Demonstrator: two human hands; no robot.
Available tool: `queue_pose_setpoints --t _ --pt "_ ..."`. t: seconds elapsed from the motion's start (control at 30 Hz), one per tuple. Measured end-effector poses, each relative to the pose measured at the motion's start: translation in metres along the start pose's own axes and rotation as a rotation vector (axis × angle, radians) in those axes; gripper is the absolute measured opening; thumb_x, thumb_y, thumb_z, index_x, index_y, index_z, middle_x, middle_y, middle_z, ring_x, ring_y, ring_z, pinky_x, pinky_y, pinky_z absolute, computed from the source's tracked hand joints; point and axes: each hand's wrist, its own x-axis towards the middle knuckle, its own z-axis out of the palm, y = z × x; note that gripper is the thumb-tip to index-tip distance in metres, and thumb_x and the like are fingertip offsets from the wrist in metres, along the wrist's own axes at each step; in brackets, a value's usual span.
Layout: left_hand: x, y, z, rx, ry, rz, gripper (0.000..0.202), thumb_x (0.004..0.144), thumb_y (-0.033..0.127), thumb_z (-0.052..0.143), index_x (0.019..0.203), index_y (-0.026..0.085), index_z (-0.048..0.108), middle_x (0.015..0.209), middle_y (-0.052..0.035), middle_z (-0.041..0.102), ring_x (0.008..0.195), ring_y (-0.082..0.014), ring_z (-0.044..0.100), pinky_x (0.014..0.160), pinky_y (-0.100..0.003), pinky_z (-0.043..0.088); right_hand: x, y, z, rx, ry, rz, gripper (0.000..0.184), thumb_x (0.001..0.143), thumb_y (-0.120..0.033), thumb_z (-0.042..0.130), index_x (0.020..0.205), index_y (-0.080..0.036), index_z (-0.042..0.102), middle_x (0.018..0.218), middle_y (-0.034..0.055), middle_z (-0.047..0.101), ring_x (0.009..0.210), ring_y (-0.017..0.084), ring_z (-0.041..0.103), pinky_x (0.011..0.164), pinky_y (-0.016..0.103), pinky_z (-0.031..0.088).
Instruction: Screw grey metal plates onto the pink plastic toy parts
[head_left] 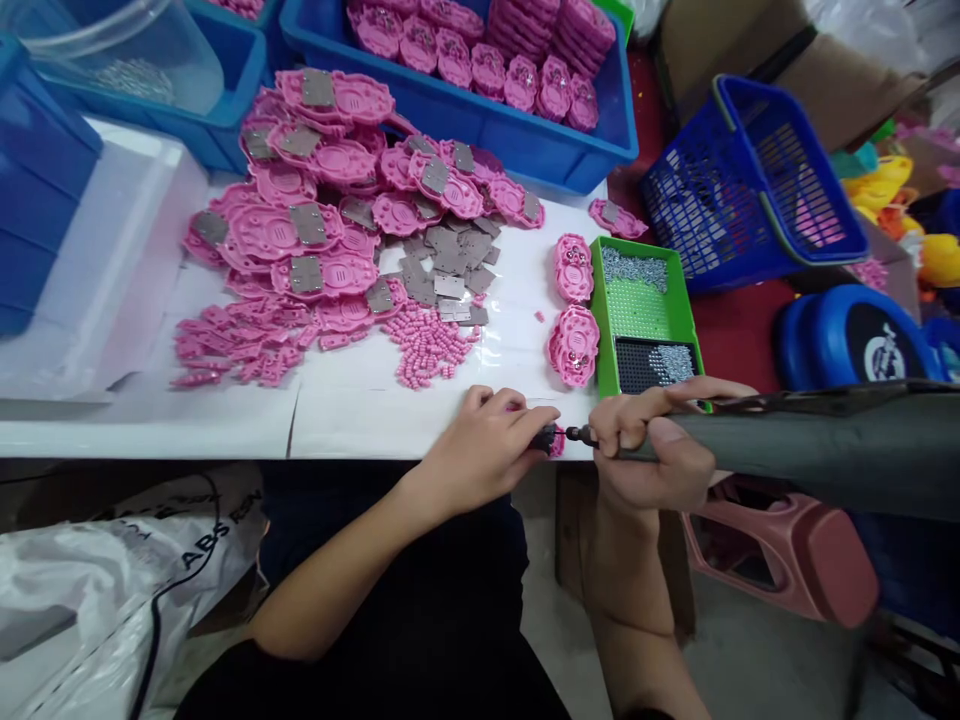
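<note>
My left hand is closed on a small pink plastic part at the near edge of the white table. My right hand grips a dark grey electric screwdriver held sideways, its tip touching the pink part. Most of the part is hidden under my left fingers.
A pile of pink plates with grey metal pieces and small pink pegs covers the table. A green screw tray sits beside two finished pink pieces. Blue bins, a blue basket and a pink stool surround.
</note>
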Motion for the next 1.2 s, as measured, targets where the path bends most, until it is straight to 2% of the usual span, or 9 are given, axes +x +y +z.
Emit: queue_pose_setpoints --t 0.3,0.43,0.57,0.7,0.8,0.93,1.03,1.2 --pt "0.0 0.001 -0.002 0.007 -0.007 -0.002 0.038 0.1 0.027 0.067 0.136 0.02 0.055 0.118 -0.0073 0.072 0.118 -0.0254 0.06 0.092 -0.042 0.036 -0.001 0.007 -0.004 -0.037 0.015 -0.04 0.028 0.073 -0.014 0.057 0.098 -0.025 0.06 0.053 -0.0113 0.052 0.033 0.009 0.035 0.036 0.024 0.037" --pt "-0.001 0.0 -0.003 0.012 -0.003 0.043 0.026 0.104 0.029 0.062 0.128 0.023 0.061 0.125 -0.004 0.073 0.118 -0.0247 0.059 0.093 -0.042 0.035 -0.006 -0.002 -0.007 -0.053 0.071 -0.024 0.031 0.073 -0.015 0.057 0.101 -0.026 0.059 0.056 -0.0107 0.053 0.036 0.009 0.035 0.039 0.024 0.039" --pt "-0.003 0.001 -0.002 0.104 0.011 0.118 0.022 0.108 0.032 0.053 0.124 0.023 0.065 0.14 -0.0037 0.067 0.119 -0.0256 0.058 0.092 -0.043 0.036 -0.008 -0.009 -0.006 0.047 -0.038 0.002 0.034 0.076 -0.014 0.056 0.106 -0.03 0.062 0.061 -0.0102 0.056 0.037 0.008 0.038 0.04 0.025 0.042" --pt "-0.004 0.001 -0.001 0.117 0.058 0.13 0.026 0.107 0.037 0.056 0.126 0.022 0.066 0.15 -0.0076 0.061 0.125 -0.0278 0.055 0.095 -0.043 0.037 -0.009 -0.013 0.0 0.034 -0.081 -0.025 0.03 0.078 -0.016 0.058 0.105 -0.027 0.063 0.059 -0.0091 0.056 0.036 0.01 0.041 0.037 0.027 0.042" --pt "-0.003 -0.001 -0.001 0.057 0.096 0.127 0.023 0.108 0.035 0.054 0.119 0.023 0.069 0.143 -0.0056 0.066 0.126 -0.0261 0.055 0.097 -0.041 0.037 -0.01 -0.016 0.006 0.011 -0.084 -0.041 0.027 0.078 -0.016 0.06 0.104 -0.025 0.063 0.058 -0.0086 0.055 0.036 0.01 0.041 0.037 0.027 0.042" --pt "-0.005 -0.004 0.001 -0.007 0.12 0.119 0.022 0.11 0.033 0.052 0.11 0.024 0.072 0.125 -0.0025 0.076 0.118 -0.0222 0.06 0.096 -0.041 0.034 -0.008 -0.019 0.009 0.017 -0.092 -0.039 0.025 0.08 -0.017 0.06 0.103 -0.025 0.062 0.058 -0.0085 0.055 0.036 0.01 0.041 0.037 0.027 0.041" --pt "-0.007 -0.006 0.002 -0.009 0.136 0.127 0.02 0.109 0.031 0.053 0.107 0.023 0.072 0.117 -0.0015 0.078 0.111 -0.0207 0.062 0.094 -0.041 0.032 -0.007 -0.022 0.007 0.031 -0.109 -0.056 0.025 0.08 -0.017 0.059 0.103 -0.025 0.063 0.057 -0.0084 0.054 0.035 0.01 0.041 0.037 0.026 0.042" --pt "-0.007 -0.005 0.002 -0.042 0.122 0.092 0.02 0.108 0.034 0.056 0.103 0.023 0.072 0.113 -0.0014 0.079 0.108 -0.0197 0.063 0.093 -0.041 0.03 -0.007 -0.027 0.004 0.049 -0.098 -0.008 0.023 0.081 -0.019 0.059 0.103 -0.026 0.062 0.057 -0.0084 0.054 0.036 0.01 0.042 0.039 0.027 0.043"
